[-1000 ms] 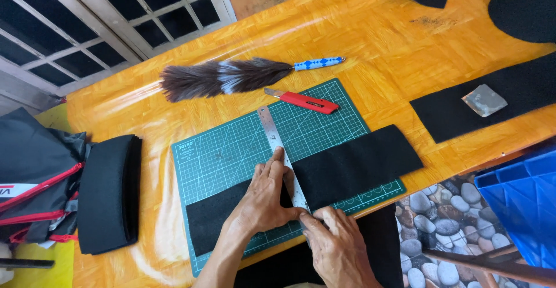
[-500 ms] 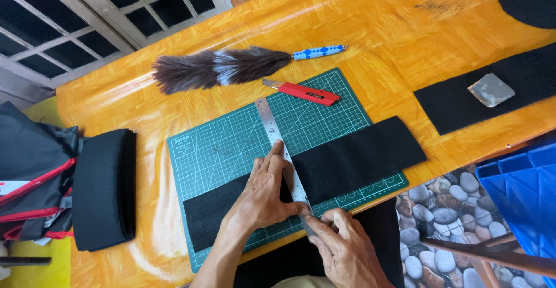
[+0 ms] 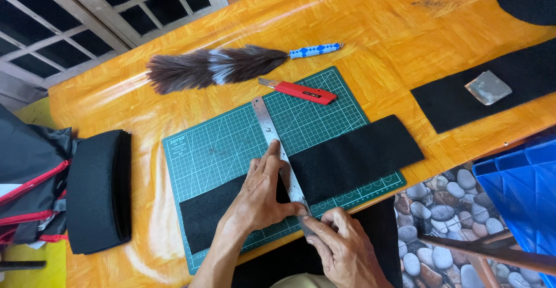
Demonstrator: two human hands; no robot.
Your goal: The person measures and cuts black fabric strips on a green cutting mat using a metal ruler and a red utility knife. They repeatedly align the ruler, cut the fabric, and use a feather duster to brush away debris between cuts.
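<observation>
A long black fabric strip (image 3: 353, 155) lies across a green cutting mat (image 3: 220, 143). A steel ruler (image 3: 267, 125) runs over the strip from the far side toward me. My left hand (image 3: 258, 198) presses flat on the ruler and the fabric, fingers spread along the ruler's left edge. My right hand (image 3: 341, 247) sits at the ruler's near end with thumb and forefinger pinched together against it. I cannot tell whether anything small is between those fingers.
A red utility knife (image 3: 301, 91) and a feather duster (image 3: 214, 67) with a blue-white handle lie beyond the mat. More black fabric with a grey chalk piece (image 3: 488, 87) lies at right. A black foam stack (image 3: 98, 189) and a bag (image 3: 29, 178) are at left, a blue crate (image 3: 521, 189) at right.
Both hands stay at the ruler; my right hand's fingertips have closed in slightly on its near end. My head has shifted a little, so the whole table slides in view.
</observation>
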